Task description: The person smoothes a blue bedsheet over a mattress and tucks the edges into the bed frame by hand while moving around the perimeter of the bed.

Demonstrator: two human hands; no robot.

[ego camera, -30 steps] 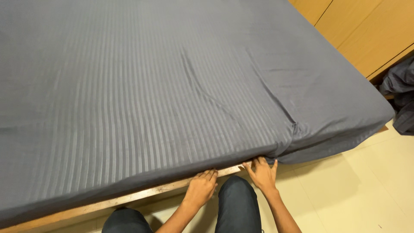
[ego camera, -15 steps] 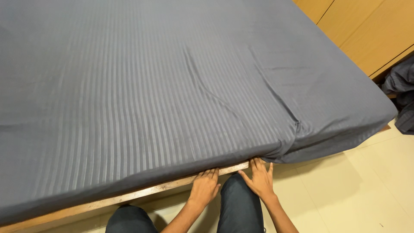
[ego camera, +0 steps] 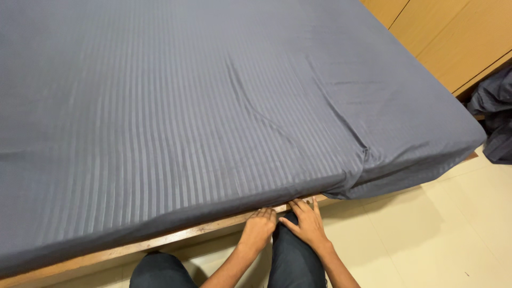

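While the grey striped bedsheet (ego camera: 202,106) spreads taut over the mattress and fills most of the view, its lower edge hangs just above the wooden bed frame (ego camera: 160,242). Beneath that edge the left hand (ego camera: 258,229) and right hand (ego camera: 305,223) lie nearly side by side, fingers flat, holding nothing. Pale floor tiles (ego camera: 437,229), wooden cabinet doors (ego camera: 458,37) and dark cloth (ego camera: 496,117) lie to the right.

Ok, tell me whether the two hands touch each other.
Cannot tell: in the head view the left hand and right hand sit close, a dark knee between.
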